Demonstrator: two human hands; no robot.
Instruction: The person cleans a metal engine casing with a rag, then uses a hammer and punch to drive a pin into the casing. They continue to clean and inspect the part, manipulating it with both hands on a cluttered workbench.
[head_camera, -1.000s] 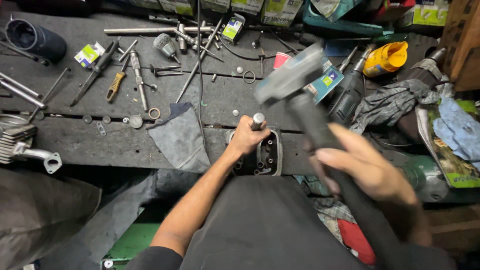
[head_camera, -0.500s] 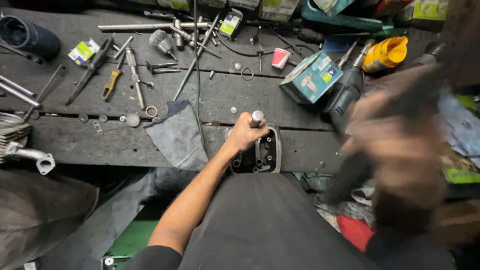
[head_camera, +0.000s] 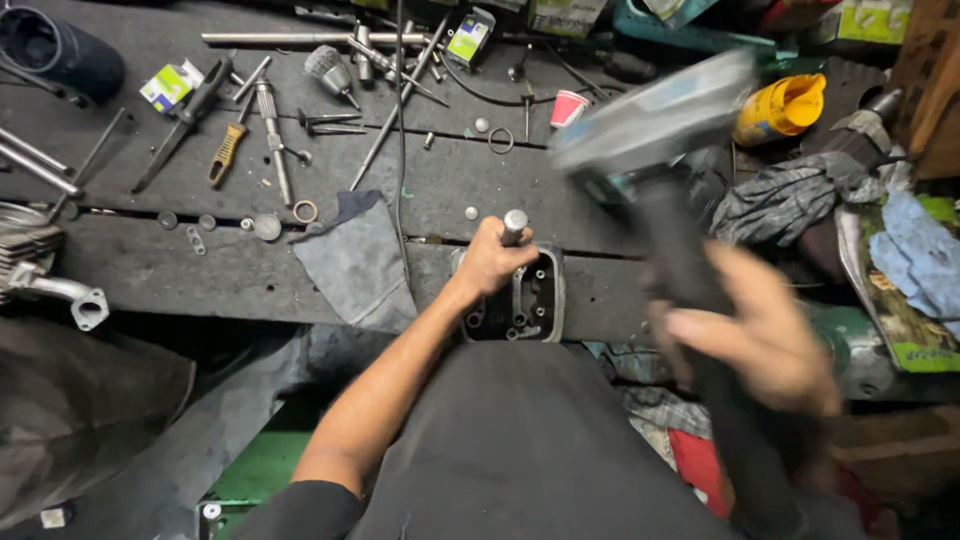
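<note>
Fingers of the left hand (head_camera: 490, 262) were wrapped tight around a short steel punch (head_camera: 514, 226), whose bright round top stood clear above the fist. The punch stood near upright, its long axis pointing down into a dark metal engine casting (head_camera: 530, 300) that lay at the near edge of the workbench (head_camera: 200, 270), directly under the hand.

Fingers of the right hand (head_camera: 770, 345) were curled around the dark handle of a hammer (head_camera: 655, 115); motion blur hid the exact grip, but the hand was plainly closed on it. The hammer head was raised above and to the right of the punch top, well apart from it. The handle ran diagonally from the right hand up and leftward to the head. The left hand was the one at the punch; the right hand was off to the side, nearer the person's body.

Containers noted: a yellow jug (head_camera: 785, 105) lay tipped at the far right of the bench, contents not visible. A small red cup (head_camera: 568, 106) stood behind the hammer head; its contents could not be told. Small cartons lay along the far edge, closed. A grey cloth (head_camera: 355, 260) lay just left of the casting, and loose hand tools (head_camera: 250, 130) were scattered across the far left of the bench.
</note>
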